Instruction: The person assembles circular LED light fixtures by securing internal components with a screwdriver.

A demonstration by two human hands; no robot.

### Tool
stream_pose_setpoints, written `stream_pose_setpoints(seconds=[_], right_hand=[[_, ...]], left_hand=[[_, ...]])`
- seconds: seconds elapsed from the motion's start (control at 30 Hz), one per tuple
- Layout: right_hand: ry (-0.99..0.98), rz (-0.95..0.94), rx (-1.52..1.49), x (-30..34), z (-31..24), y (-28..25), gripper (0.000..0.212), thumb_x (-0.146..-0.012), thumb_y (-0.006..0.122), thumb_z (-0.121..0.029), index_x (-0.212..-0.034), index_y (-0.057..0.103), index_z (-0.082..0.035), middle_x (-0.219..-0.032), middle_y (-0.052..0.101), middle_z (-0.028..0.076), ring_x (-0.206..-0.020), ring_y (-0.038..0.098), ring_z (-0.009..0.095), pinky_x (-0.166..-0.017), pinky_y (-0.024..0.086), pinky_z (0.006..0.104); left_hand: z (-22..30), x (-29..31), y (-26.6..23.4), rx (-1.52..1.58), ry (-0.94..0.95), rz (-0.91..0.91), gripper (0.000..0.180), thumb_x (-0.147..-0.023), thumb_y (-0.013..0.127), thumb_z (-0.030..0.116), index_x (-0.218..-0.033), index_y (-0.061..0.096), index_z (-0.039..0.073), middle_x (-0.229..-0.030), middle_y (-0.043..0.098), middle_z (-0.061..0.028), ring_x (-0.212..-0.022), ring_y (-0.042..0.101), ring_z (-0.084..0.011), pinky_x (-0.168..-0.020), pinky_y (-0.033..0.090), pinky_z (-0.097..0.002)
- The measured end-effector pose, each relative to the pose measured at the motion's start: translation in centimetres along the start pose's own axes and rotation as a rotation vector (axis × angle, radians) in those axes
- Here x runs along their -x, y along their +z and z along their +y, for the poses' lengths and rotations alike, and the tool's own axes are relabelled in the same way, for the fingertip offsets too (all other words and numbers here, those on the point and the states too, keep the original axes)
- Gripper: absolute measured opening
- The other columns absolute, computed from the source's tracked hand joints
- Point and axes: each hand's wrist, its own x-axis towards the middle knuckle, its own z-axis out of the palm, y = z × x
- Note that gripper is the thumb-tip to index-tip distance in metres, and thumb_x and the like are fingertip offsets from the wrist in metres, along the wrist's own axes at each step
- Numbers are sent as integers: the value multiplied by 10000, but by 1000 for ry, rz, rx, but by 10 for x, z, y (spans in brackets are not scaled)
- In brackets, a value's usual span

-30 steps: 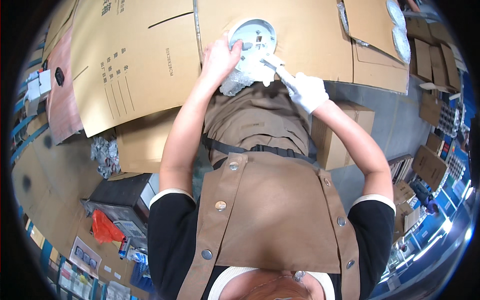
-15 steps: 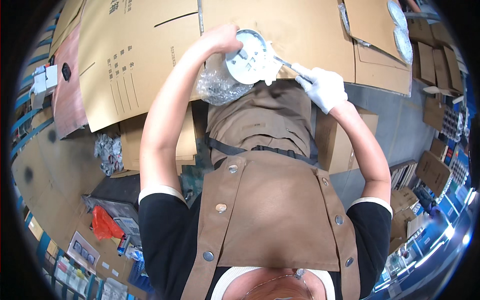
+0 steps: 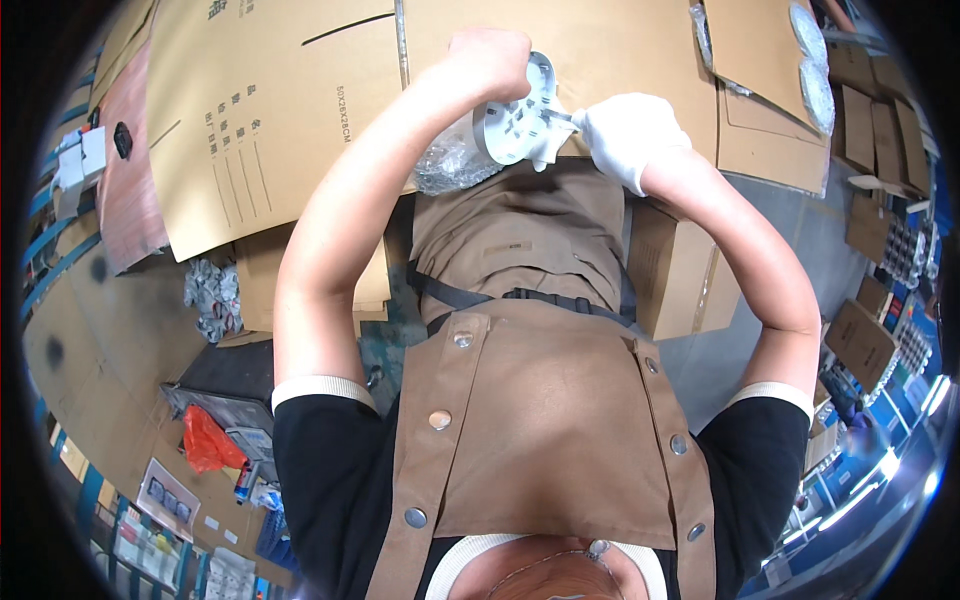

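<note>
My bare left hand [image 3: 497, 62] is closed on the upper left rim of a round white plastic part [image 3: 512, 130] with raised details on its face. The part is held tilted above the front edge of the cardboard. White material hangs at its right side. Close to that side, my right hand [image 3: 632, 138], in a white glove, is closed on a slim metal tool [image 3: 560, 117]. Only a short length of the tool shows between glove and part; its kind cannot be made out. Clear bubble wrap [image 3: 455, 160] lies under my left forearm, just left of the part.
Flat cardboard [image 3: 290, 130] covers the work surface. Plastic-wrapped round pieces [image 3: 815, 90] lie at the far right corner. A black object [image 3: 123, 140] sits on the reddish board at left. Below the front edge stand cardboard boxes [image 3: 675, 275]; a red bag [image 3: 210, 440] lies lower left.
The round part has turned to a steeper tilt, and my left hand has moved right with it. My gloved hand has come nearer the part, hiding more of the tool.
</note>
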Motion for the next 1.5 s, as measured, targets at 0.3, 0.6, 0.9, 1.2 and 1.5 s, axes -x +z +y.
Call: stream_pose_setpoints(seconds=[0.3,0.6,0.9,1.2,1.5], right_hand=[[-3,-137,-13,-4,5,-5,232,-913,468,-202,-917,675,-96,-759,645,163,-692,617,341,-609,475,433],[-45,-117,-21,-14,-7,-11,162,-801,506,-136,-791,650,-62,-766,654,169,-731,642,325,-648,512,415],[-136,129,-62,14,48,103,399,-854,513,-222,-1251,524,-172,-714,609,100,-589,590,315,-530,477,419],[-114,-114,20,7,26,25,326,-861,503,-225,-1178,567,-189,-717,626,123,-627,613,313,-560,490,416],[-244,-80,158,1,7,27,308,-901,458,-183,-1181,571,-123,-711,626,139,-617,615,309,-542,496,400]], left_hand=[[-5,2,0,43,84,41,289,-665,571,79,-927,637,-23,-876,661,-219,-885,646,-340,-763,512,-418],[-21,-14,14,143,79,31,293,-671,580,87,-931,651,-29,-889,657,-228,-895,642,-342,-785,505,-405],[-46,-20,25,264,127,31,434,-711,609,171,-1099,615,-24,-992,651,-221,-977,624,-325,-876,485,-385],[-39,-10,21,156,52,1,425,-735,599,183,-1116,618,-6,-1007,651,-216,-985,626,-312,-879,485,-382],[-39,-9,30,144,50,38,434,-739,607,189,-1128,613,-3,-999,655,-213,-985,630,-311,-878,486,-385]])
